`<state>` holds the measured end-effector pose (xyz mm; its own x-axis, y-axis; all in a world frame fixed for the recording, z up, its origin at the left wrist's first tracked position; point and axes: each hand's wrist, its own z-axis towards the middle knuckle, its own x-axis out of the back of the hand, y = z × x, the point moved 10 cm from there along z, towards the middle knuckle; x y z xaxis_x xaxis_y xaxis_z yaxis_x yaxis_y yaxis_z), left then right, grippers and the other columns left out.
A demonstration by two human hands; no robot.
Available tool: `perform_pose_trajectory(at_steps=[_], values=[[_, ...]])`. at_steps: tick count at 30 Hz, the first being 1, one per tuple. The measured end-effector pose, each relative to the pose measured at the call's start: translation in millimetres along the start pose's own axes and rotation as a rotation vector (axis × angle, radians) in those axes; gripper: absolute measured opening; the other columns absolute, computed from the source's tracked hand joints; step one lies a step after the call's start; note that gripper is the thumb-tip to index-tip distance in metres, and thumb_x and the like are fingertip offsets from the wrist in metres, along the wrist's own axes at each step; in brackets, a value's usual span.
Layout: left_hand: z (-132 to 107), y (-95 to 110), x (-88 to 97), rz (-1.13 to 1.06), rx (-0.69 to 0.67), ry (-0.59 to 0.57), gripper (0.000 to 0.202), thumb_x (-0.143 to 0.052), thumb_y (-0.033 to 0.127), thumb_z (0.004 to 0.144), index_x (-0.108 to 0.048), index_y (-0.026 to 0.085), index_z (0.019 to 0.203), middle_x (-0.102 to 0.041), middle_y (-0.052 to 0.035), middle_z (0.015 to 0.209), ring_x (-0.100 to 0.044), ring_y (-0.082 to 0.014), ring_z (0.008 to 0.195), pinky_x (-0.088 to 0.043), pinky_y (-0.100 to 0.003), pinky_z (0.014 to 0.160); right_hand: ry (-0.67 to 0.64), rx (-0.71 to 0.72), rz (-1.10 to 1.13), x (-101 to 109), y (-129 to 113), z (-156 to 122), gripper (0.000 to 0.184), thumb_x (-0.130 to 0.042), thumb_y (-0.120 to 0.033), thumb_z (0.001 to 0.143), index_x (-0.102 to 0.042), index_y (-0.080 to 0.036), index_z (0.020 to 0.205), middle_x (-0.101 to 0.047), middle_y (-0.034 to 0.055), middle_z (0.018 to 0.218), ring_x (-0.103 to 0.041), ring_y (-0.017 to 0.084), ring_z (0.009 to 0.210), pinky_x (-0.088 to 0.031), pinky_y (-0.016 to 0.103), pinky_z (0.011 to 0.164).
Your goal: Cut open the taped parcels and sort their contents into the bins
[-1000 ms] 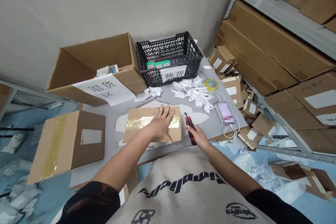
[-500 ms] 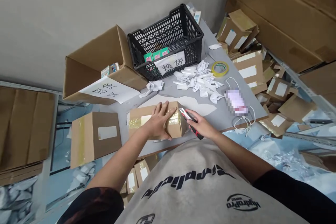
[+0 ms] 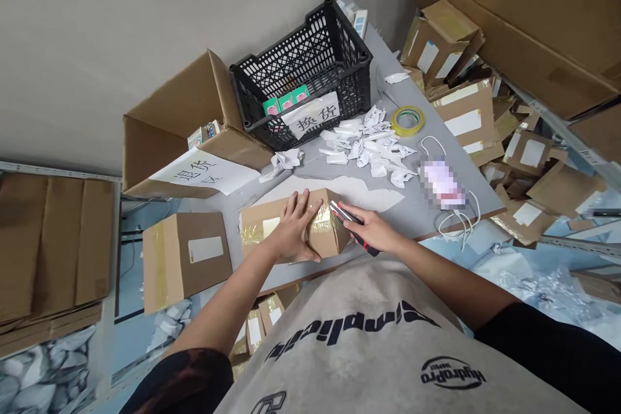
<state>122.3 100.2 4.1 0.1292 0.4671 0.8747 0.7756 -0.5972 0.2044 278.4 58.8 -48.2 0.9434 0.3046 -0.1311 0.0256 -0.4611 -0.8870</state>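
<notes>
A small taped cardboard box (image 3: 272, 223) lies on the grey table (image 3: 412, 207) in front of me. My left hand (image 3: 294, 228) lies flat on its top with the fingers spread, pressing it down. My right hand (image 3: 369, 229) is closed around a red and black utility knife (image 3: 350, 226). The knife's tip touches the box's right end, where clear tape covers the seam.
A black plastic crate (image 3: 310, 71) with a paper label and a large open carton (image 3: 189, 123) stand at the back. Crumpled paper scraps (image 3: 369, 149), a tape roll (image 3: 407, 119) and a phone with a white cable (image 3: 441, 184) lie to the right. Another box (image 3: 187, 259) sits left; piled cartons lie far right.
My right hand has brought the knife from the table beside the box to the box's right end. The view has tilted and shifted; my left hand has stayed on the box.
</notes>
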Motion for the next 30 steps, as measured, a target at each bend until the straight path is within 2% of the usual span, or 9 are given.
perform_pose_trajectory(at_steps=[6,12,16,23,26,30], values=[[-0.6,-1.4,-1.5,0.005,-0.008,0.013,0.150,-0.078,0.080,0.035,-0.008,0.029,0.157,0.014,-0.0157,0.163,0.007,-0.0528,0.145,-0.014,-0.068,0.110,-0.036,-0.023,-0.127,1.1,-4.4,-6.3,0.059,-0.055,-0.038,0.092,-0.039,-0.034,0.149,-0.062,-0.0043,0.063,-0.054,0.011,0.048,-0.043,0.023,0.047],[0.2,-3.6,-1.9,-0.015,-0.023,0.027,0.150,-0.077,0.081,0.035,-0.007,0.029,0.157,0.013,-0.0157,0.163,0.007,-0.0523,0.145,-0.012,-0.067,0.111,0.036,0.096,-0.231,10.1,-21.5,-13.4,0.055,-0.063,-0.035,0.086,-0.054,-0.031,0.140,-0.057,-0.0060,0.050,-0.045,0.011,0.040,-0.039,0.025,0.046],[2.2,-5.0,-1.9,-0.025,-0.035,0.032,0.150,-0.079,0.080,0.034,-0.009,0.029,0.157,0.012,-0.0168,0.163,0.007,-0.0531,0.144,-0.012,-0.067,0.110,0.040,0.078,-0.197,7.2,-21.4,-20.5,0.057,-0.066,-0.033,0.083,-0.056,-0.031,0.139,-0.056,-0.0069,0.047,-0.043,0.011,0.038,-0.040,0.026,0.047],[1.7,-3.4,-1.4,-0.035,-0.053,0.050,0.148,-0.079,0.079,0.036,-0.011,0.028,0.157,0.011,-0.0181,0.163,0.004,-0.0553,0.143,-0.012,-0.068,0.109,0.051,0.087,-0.185,0.4,-16.7,-35.2,0.056,-0.067,-0.031,0.081,-0.058,-0.031,0.137,-0.066,-0.0056,0.061,-0.054,0.013,0.048,-0.049,0.028,0.054],[2.0,-3.0,-2.1,-0.036,-0.060,0.055,0.149,-0.079,0.079,0.035,-0.011,0.028,0.157,0.010,-0.0184,0.163,0.003,-0.0555,0.143,-0.012,-0.067,0.109,0.083,0.118,-0.180,-0.7,-17.9,-38.0,0.054,-0.070,-0.031,0.078,-0.063,-0.031,0.132,-0.072,-0.0039,0.074,-0.063,0.017,0.063,-0.055,0.033,0.065],[2.1,-3.2,-1.2,-0.023,-0.061,0.075,0.148,-0.080,0.078,0.035,-0.012,0.028,0.157,0.006,-0.0192,0.163,0.002,-0.0546,0.144,-0.012,-0.067,0.110,0.021,0.139,-0.205,-10.6,-18.3,-46.0,0.051,-0.071,-0.029,0.077,-0.066,-0.033,0.127,-0.075,-0.0029,0.105,-0.068,0.023,0.092,-0.054,0.039,0.087]])
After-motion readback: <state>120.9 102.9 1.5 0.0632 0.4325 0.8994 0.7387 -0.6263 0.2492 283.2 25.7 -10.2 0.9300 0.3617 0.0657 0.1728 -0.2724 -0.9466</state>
